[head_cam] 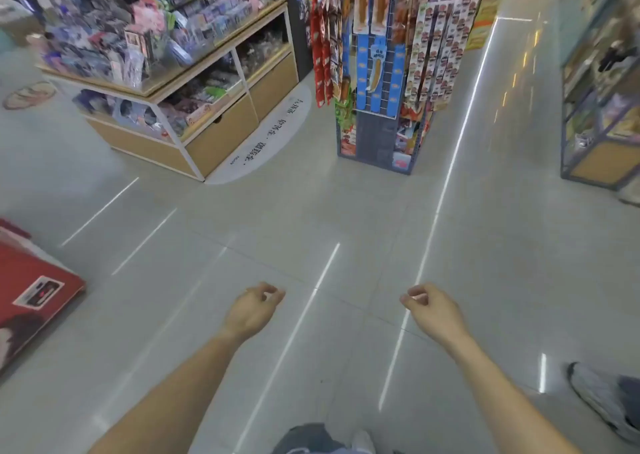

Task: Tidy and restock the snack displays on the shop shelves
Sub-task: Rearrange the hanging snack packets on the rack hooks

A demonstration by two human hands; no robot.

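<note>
Because both hands are empty over bare floor, the hazards lie ahead of the fingertips. Far left of the left hand, whose fingers hang loosely curled around nothing, a red box juts into the aisle and could catch a foot. Well beyond those fingers stands the wooden display stand. Ahead of both hands, the hanging snack rack is crowded; a hasty reach could knock packets off their hooks. The right hand is likewise loosely curled and empty.
</note>
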